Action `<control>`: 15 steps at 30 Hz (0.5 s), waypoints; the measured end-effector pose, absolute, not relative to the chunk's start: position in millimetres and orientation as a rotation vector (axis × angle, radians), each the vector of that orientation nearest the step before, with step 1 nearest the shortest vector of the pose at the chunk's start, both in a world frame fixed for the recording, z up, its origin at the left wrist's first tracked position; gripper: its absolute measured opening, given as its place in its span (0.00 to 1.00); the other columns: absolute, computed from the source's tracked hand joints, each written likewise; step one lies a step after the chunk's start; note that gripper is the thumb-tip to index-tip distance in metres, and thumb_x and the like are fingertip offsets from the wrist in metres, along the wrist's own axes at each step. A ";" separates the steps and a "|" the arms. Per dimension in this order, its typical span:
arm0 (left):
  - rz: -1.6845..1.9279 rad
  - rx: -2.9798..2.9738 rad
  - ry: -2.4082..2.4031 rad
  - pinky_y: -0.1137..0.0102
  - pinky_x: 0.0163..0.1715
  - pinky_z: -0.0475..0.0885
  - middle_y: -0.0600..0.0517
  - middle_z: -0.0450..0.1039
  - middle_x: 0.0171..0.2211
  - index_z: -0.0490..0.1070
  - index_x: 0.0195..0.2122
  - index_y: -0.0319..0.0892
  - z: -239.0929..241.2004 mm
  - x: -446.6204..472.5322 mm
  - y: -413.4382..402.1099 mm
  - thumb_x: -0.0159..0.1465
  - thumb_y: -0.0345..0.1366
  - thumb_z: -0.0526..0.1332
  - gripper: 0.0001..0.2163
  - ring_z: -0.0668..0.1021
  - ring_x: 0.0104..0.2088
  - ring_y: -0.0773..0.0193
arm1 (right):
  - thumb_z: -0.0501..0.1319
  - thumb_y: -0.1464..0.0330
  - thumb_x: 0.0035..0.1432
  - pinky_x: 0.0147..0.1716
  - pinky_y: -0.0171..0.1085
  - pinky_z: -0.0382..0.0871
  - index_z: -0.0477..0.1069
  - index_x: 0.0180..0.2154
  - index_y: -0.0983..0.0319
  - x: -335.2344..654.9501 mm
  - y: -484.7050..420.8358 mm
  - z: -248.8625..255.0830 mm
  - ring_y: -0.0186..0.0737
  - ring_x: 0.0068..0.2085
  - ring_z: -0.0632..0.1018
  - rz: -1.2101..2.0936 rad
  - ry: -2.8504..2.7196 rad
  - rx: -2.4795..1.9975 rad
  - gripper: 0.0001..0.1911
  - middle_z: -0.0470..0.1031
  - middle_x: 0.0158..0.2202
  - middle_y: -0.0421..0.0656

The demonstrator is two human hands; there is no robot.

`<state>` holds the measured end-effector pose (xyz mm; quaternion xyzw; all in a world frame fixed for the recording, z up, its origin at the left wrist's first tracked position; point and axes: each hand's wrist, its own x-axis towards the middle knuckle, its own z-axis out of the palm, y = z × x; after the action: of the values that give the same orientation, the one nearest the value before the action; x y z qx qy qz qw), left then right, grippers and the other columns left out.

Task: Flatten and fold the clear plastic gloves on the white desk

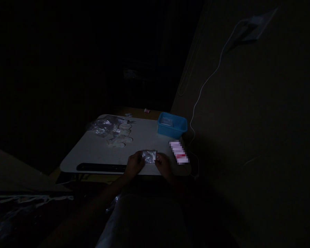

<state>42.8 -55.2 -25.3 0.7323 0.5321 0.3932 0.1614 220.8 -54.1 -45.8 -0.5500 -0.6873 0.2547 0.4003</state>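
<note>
Between my two hands, near the front edge of a white table [98, 151], is a small clear plastic bag [149, 156] that catches the light. My left hand [134, 163] is closed on the bag's left edge. The fingers of my right hand [162, 163] pinch its right edge. Whether anything lies inside the bag, I cannot tell in this dim light. Farther left on the table, several small white pieces with rounded ends [120, 139] lie in a row beside a heap of crumpled clear plastic [104, 125].
A blue plastic basket [172, 131] with clear packets in it stands at the back right. A lit phone [179, 152] lies near the right edge. A dark slot [100, 167] runs along the front edge. A white cable [202, 88] hangs down the right wall.
</note>
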 end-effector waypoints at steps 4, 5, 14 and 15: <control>1.111 2.080 1.492 0.70 0.32 0.70 0.49 0.74 0.32 0.66 0.42 0.39 -23.7 43.3 -56.2 0.55 0.35 0.53 0.13 0.76 0.31 0.63 | 0.54 0.74 0.47 0.30 0.35 0.69 0.68 0.44 0.62 219.9 -53.7 -45.2 0.36 0.28 0.73 0.580 -1.751 -1.424 0.19 0.74 0.27 0.41; 1.113 2.059 1.490 0.70 0.32 0.70 0.49 0.73 0.32 0.65 0.42 0.39 -24.1 43.3 -56.4 0.55 0.35 0.53 0.13 0.75 0.31 0.63 | 0.55 0.73 0.47 0.30 0.35 0.69 0.68 0.44 0.62 219.7 -53.4 -44.3 0.36 0.28 0.73 0.559 -1.757 -1.435 0.19 0.74 0.27 0.41; 1.371 2.067 1.613 0.61 0.44 0.67 0.44 0.69 0.43 0.62 0.48 0.38 -38.9 39.4 -53.6 0.59 0.34 0.50 0.16 0.71 0.44 0.59 | 0.56 0.73 0.47 0.31 0.34 0.69 0.70 0.42 0.61 220.4 -49.5 -36.3 0.37 0.28 0.74 0.479 -1.842 -1.491 0.17 0.74 0.26 0.40; 1.336 2.125 1.577 0.61 0.46 0.66 0.44 0.69 0.44 0.63 0.48 0.39 -38.0 39.3 -53.3 0.60 0.34 0.49 0.16 0.70 0.46 0.59 | 0.56 0.73 0.47 0.31 0.35 0.69 0.70 0.42 0.61 220.5 -48.9 -36.1 0.37 0.28 0.74 0.475 -1.843 -1.505 0.17 0.74 0.26 0.41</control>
<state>39.3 -53.3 -38.0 0.7140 0.5300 0.4488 0.0886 220.5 -48.9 -36.1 -0.5812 -0.7114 0.1834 0.3501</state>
